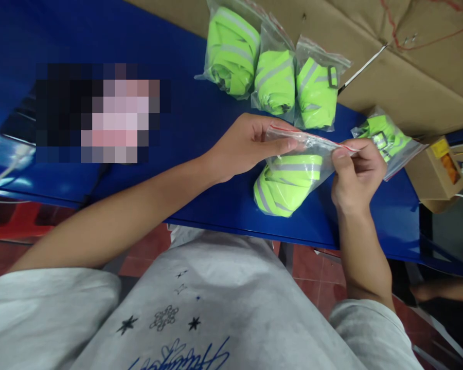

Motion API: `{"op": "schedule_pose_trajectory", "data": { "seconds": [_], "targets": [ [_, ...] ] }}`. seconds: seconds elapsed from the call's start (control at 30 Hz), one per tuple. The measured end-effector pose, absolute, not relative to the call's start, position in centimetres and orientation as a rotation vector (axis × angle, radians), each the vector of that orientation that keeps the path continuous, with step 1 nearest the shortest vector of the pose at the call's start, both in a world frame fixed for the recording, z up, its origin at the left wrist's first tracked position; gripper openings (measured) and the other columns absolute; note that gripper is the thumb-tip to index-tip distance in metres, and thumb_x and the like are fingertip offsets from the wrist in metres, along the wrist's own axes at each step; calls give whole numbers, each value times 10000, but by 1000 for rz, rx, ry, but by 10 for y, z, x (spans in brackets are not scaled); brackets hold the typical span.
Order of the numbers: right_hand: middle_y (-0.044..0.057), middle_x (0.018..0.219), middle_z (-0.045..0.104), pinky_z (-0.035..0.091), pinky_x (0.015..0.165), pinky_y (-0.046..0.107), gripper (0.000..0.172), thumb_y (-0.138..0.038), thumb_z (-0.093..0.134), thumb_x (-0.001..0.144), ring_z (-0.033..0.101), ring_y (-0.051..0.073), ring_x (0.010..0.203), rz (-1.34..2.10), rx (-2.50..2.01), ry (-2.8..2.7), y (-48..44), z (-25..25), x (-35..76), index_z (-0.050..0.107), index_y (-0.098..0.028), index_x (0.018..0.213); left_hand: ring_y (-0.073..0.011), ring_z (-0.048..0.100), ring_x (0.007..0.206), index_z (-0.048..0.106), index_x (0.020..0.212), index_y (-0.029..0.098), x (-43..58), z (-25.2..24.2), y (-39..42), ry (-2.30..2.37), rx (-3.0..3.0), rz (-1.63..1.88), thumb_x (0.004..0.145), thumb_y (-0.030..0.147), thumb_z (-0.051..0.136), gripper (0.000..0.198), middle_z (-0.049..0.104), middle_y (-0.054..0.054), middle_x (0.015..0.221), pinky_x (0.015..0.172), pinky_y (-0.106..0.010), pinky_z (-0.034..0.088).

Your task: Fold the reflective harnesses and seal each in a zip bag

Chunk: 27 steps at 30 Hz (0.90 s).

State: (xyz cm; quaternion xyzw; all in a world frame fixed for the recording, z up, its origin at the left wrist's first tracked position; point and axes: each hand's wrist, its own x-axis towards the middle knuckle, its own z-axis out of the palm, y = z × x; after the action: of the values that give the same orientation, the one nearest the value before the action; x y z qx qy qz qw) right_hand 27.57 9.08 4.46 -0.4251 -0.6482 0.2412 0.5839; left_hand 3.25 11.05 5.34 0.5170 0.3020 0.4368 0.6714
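Between my two hands hangs a clear zip bag with a red line along its top edge. Inside it lies a rolled neon-yellow reflective strap with grey stripes. My left hand pinches the bag's top edge at its left part, thumb in front. At the right end of the same edge, my right hand grips between thumb and curled fingers. The bag's top is stretched between them, above the blue table. Whether the zip is fully closed, I cannot tell.
Beyond my hands stand bagged neon straps, three in a row, and another bagged strap lies to the right. A small cardboard box sits at the right end of the blue table. Brown cardboard borders the back. Another person's arm shows at lower right.
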Motion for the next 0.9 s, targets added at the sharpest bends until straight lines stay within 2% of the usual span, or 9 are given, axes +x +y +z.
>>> {"op": "schedule_pose_trajectory", "data": {
  "seconds": [0.1, 0.23, 0.4, 0.5, 0.7, 0.8, 0.9],
  "targets": [
    [-20, 748, 649, 381, 578, 242, 178, -318, 838, 910, 506, 87, 632, 565, -974, -1535, 90, 45, 276, 722, -194, 857, -272, 793, 1127, 848, 1074, 195, 33, 53, 109, 671, 1154, 992, 906, 292, 832, 194, 848, -3, 1048, 1136, -459, 593],
    [-14, 751, 647, 381, 594, 247, 209, -346, 843, 910, 506, 92, 647, 606, -987, -1548, 90, 45, 279, 720, -188, 852, -236, 804, 1085, 843, 1070, 187, 35, 51, 109, 639, 1132, 997, 910, 283, 827, 187, 852, -1, 1038, 1121, -427, 608],
    [-12, 760, 667, 400, 597, 256, 198, -339, 857, 888, 526, 102, 644, 575, -983, -1512, 94, 43, 280, 729, -196, 836, -267, 782, 1127, 827, 1008, 219, 36, 47, 114, 675, 1056, 1003, 919, 341, 830, 151, 848, 11, 1020, 1153, -500, 587],
    [1, 763, 667, 407, 606, 271, 205, -342, 886, 850, 534, 115, 656, 571, -979, -1502, 96, 43, 281, 740, -200, 838, -276, 777, 1140, 824, 1032, 229, 35, 46, 114, 681, 1064, 996, 923, 375, 835, 184, 843, 0, 1047, 1157, -517, 577],
    [18, 811, 703, 394, 627, 283, 192, -355, 886, 813, 556, 132, 698, 651, -1000, -1456, 97, 47, 283, 784, -204, 874, -244, 801, 1042, 842, 1086, 176, 35, 52, 108, 707, 1156, 1041, 911, 306, 823, 219, 841, -12, 1022, 1054, -433, 627],
    [-1, 794, 704, 397, 612, 271, 187, -391, 869, 855, 555, 125, 677, 698, -1039, -1517, 96, 45, 286, 804, -226, 912, -233, 801, 1033, 843, 1080, 179, 36, 52, 108, 714, 1150, 1044, 915, 285, 813, 198, 844, -5, 1020, 1049, -420, 625],
    [-32, 729, 664, 389, 574, 261, 211, -456, 856, 879, 532, 115, 621, 628, -1108, -1603, 97, 41, 288, 788, -258, 859, -216, 802, 1008, 841, 1075, 179, 36, 49, 109, 713, 1132, 1048, 907, 262, 816, 189, 844, 3, 1002, 1023, -393, 631]
  ]
}}
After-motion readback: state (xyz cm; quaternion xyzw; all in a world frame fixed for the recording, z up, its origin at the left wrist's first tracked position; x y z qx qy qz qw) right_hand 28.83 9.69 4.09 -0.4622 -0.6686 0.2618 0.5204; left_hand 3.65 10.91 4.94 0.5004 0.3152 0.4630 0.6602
